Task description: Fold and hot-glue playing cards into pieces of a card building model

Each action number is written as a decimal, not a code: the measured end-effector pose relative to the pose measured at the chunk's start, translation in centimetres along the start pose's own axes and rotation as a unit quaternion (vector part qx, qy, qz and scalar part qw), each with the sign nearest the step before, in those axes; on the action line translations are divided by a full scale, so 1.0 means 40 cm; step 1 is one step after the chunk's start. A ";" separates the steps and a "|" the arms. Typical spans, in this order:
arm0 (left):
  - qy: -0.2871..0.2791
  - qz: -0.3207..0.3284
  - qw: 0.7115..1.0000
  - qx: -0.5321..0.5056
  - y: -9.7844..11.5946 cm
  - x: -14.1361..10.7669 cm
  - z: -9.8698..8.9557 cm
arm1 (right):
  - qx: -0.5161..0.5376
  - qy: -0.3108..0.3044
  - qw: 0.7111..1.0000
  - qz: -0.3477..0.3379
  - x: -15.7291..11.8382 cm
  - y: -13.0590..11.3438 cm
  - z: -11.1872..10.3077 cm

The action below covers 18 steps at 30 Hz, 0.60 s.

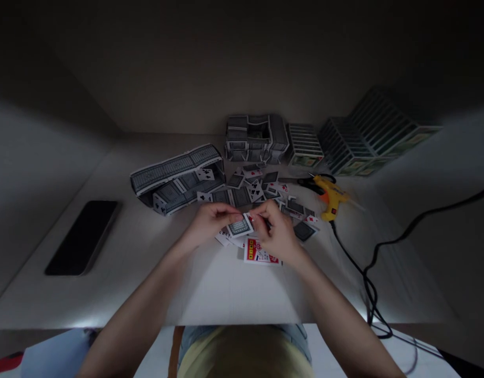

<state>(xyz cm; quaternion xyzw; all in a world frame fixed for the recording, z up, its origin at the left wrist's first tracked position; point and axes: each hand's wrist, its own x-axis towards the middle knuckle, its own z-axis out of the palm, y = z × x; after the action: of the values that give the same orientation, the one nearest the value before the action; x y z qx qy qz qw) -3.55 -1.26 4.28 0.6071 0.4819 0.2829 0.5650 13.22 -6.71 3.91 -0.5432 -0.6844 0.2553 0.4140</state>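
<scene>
Between my two hands is a small playing card (239,227), its patterned back facing up. My left hand (213,218) pinches its upper left edge, thumb on top. The fingers of my right hand (275,227) close on the card's right side, where a bit of red shows; whether that is a second card I cannot tell. Under my right hand lies a red, white and yellow printed card (261,252). White cards (226,239) lie partly hidden beneath the held one. Just beyond my fingers, many loose cards (256,191) are scattered, some face up, some face down.
A long box shape built from cards (177,178) stands at left, a smaller card-built block (255,137) behind. Rows of stacked cards (305,144) and a stepped card structure (368,139) are at right. A yellow glue gun (332,197) trails a black cord (350,261). A phone (82,237) lies left.
</scene>
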 end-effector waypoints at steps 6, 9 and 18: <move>-0.005 0.070 0.996 0.056 0.004 -0.005 0.004 | 0.002 -0.006 1.000 0.007 -0.004 -0.001 0.007; 0.008 0.089 0.993 0.078 0.012 -0.012 0.011 | 0.007 -0.001 1.000 0.011 -0.005 -0.002 0.009; 0.022 0.105 0.988 0.107 0.015 -0.028 0.030 | 0.079 0.012 0.997 0.019 -0.001 0.008 0.007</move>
<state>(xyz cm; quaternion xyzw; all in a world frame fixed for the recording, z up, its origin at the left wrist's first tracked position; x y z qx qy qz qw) -2.74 -2.72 4.83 0.7049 0.4553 0.3012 0.4530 13.16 -6.63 3.50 -0.5247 -0.6468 0.3096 0.4589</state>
